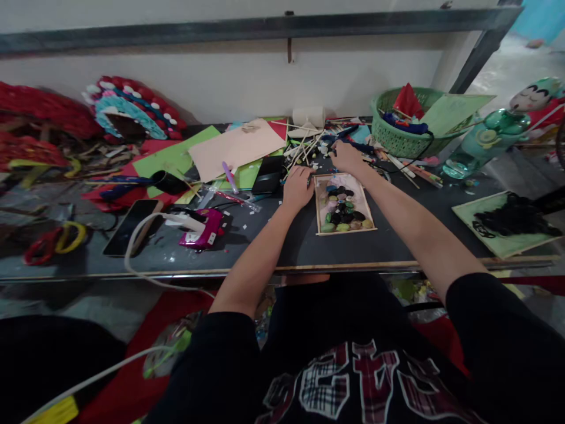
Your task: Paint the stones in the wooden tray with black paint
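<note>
The framed panel (346, 232) lies flat near the front edge of the tabletop (300, 250), its long axis seeming to run front to back and its stones (343, 211) narrowing toward the back edge. The left hand (299, 186), fingers curled, is at the panel's back-left corner; the right hand (346, 157) reaches past it into small clutter (324, 147); whether either grasps anything, I cannot tell.
</note>
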Demonstrator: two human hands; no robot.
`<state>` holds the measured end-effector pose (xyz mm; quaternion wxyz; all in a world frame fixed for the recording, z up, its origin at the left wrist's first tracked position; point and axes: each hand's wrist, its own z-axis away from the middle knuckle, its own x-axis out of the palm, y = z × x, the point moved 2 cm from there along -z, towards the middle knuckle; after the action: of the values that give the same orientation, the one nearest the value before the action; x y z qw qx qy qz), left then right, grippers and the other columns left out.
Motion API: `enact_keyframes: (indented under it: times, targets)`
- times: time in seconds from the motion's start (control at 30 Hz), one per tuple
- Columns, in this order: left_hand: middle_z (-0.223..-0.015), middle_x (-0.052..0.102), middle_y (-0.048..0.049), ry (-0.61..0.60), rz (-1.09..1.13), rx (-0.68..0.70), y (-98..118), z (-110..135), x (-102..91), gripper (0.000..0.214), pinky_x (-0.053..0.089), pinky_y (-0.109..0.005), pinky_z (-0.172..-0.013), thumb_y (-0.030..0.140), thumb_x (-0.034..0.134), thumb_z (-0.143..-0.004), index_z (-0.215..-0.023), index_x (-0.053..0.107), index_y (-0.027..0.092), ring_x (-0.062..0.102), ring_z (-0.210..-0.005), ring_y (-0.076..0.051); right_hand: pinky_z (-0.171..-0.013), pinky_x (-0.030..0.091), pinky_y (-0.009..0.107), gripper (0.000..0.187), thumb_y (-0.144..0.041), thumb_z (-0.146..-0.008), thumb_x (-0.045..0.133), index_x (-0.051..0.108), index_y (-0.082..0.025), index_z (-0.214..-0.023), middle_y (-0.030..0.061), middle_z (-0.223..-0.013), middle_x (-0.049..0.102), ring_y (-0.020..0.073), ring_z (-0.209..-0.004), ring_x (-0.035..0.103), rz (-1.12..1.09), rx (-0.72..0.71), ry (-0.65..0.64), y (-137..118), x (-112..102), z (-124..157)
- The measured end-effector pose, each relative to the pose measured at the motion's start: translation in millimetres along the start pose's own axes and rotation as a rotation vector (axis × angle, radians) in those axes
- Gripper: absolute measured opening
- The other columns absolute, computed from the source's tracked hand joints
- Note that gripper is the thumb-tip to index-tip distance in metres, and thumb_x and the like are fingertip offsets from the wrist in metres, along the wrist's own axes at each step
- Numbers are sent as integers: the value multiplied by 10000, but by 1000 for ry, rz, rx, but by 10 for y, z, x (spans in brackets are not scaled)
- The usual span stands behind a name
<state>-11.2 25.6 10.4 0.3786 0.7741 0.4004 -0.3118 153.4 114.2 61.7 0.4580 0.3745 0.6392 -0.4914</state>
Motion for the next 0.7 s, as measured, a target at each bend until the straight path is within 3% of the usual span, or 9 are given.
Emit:
enact_keyframes:
  times: [0.13, 0.33, 0.5, 0.6, 0.7]
  targets:
    - [-1173, 689, -121, 22, -3, 34, -8, 6, 22, 290, 453, -435, -1094, 171, 467, -910, -1134, 652, 171, 584, -1173, -276, -1036, 474, 505, 511, -288, -1008, 396, 461, -32, -1445, 279, -1324, 634, 381, -1251, 618, -11, -1, 4, -9, 36, 39]
    - [-1173, 696, -119, 68, 10, 105, -32, 15, 71, 318, 484, -433, -1053, 191, 479, -913, -1191, 634, 177, 595, -1163, -283, -985, 500, 481, 820, -251, -943, 492, 73, -48, -1618, 240, -1266, 681, 376, -1175, 650, 1, -52, -36, 18, 10, 195]
    - [-1204, 679, -129, 65, 29, 290, 42, 28, 81, 416, 486, -446, -1042, 202, 486, -933, -1335, 585, 163, 583, -1161, -283, -896, 531, 442, 810, -273, -921, 493, 100, -42, -1591, 212, -1133, 718, 332, -1017, 697, -134, -238, -34, -47, 31, 545]
    - [-1220, 667, -143, 6, 74, 443, 107, 44, 111, 435, 490, -448, -1031, 175, 495, -923, -1347, 590, 156, 579, -1160, -277, -817, 537, 427, 887, -201, -831, 540, 104, -72, -1593, 172, -1030, 734, 309, -910, 700, -189, -305, -25, -35, 73, 733]
    - [-1231, 666, -149, -11, 110, 508, 157, 56, 150, 440, 494, -460, -1022, 161, 488, -936, -1364, 587, 172, 578, -1167, -270, -773, 525, 396, 969, -149, -758, 560, 80, -69, -1595, 119, -907, 737, 271, -815, 679, -264, -345, -6, 50, 100, 836]
